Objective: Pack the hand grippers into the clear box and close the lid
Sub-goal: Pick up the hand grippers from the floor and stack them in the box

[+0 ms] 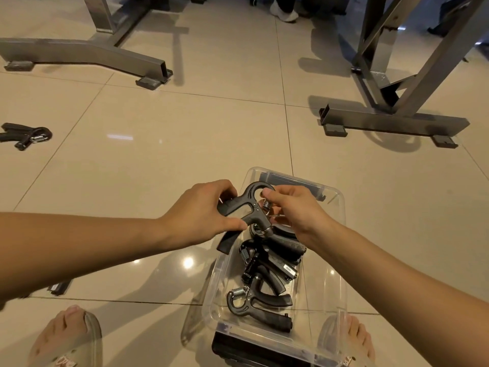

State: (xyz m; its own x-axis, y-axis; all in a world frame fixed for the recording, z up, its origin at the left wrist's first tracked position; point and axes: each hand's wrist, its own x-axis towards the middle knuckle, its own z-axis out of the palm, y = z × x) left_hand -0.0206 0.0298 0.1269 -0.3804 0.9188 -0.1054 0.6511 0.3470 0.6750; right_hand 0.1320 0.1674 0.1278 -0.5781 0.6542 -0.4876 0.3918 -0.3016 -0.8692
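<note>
A clear plastic box (341, 260) stands open on the tiled floor between my feet, with several black hand grippers (260, 300) lying inside. Both hands hold one black hand gripper (250, 205) over the box's far left rim. My left hand (201, 210) pinches its handles from the left. My right hand (293, 207) grips its looped top and spring from the right. Another hand gripper (26, 135) lies on the floor at far left, and a dark piece (59, 287) shows under my left forearm. No lid is identifiable.
Grey metal frame legs (127, 53) stand at the back left and another frame base (391, 120) at the back right. A person's white shoe (284, 10) shows at the top. My sandalled feet (70, 337) flank the box.
</note>
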